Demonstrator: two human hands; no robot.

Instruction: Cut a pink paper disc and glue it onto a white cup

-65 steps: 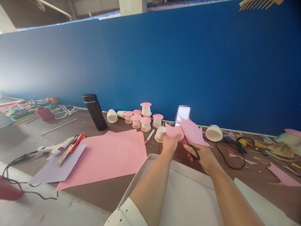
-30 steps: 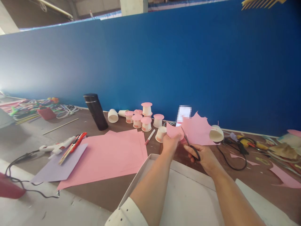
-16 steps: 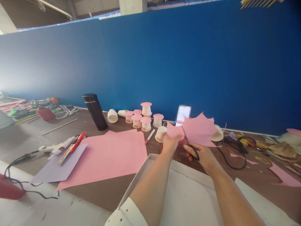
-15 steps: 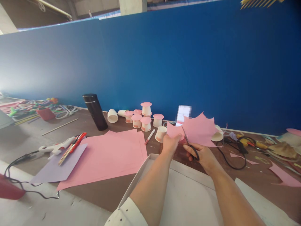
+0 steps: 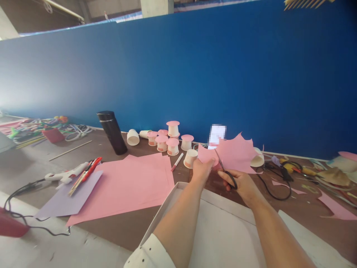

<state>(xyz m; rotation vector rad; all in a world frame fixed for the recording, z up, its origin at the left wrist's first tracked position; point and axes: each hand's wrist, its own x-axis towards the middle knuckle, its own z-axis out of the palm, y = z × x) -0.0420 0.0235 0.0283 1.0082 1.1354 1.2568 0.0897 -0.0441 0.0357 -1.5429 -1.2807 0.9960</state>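
My left hand (image 5: 202,172) pinches a piece of pink paper (image 5: 237,154) with a jagged cut edge and holds it up above the table. My right hand (image 5: 242,185) is closed round the black handles of a pair of scissors (image 5: 225,169), whose blades sit in the paper between the rounded part by my thumb and the larger jagged part. Both hands hover over the far rim of a shallow white box (image 5: 173,193). A white paper cup (image 5: 258,160) lies on its side just behind the paper.
Large pink sheets (image 5: 131,182) and a lilac sheet (image 5: 69,195) lie at left with a glue gun (image 5: 65,175) and red cutter (image 5: 89,169). A black flask (image 5: 112,132), pink-topped cups (image 5: 167,139), a marker (image 5: 176,162), cables (image 5: 275,178) and scraps line the blue wall.
The pink paper has turned in my left hand, so its jagged part has swung up and right in front of the white cup. The scissors stay in the cut.
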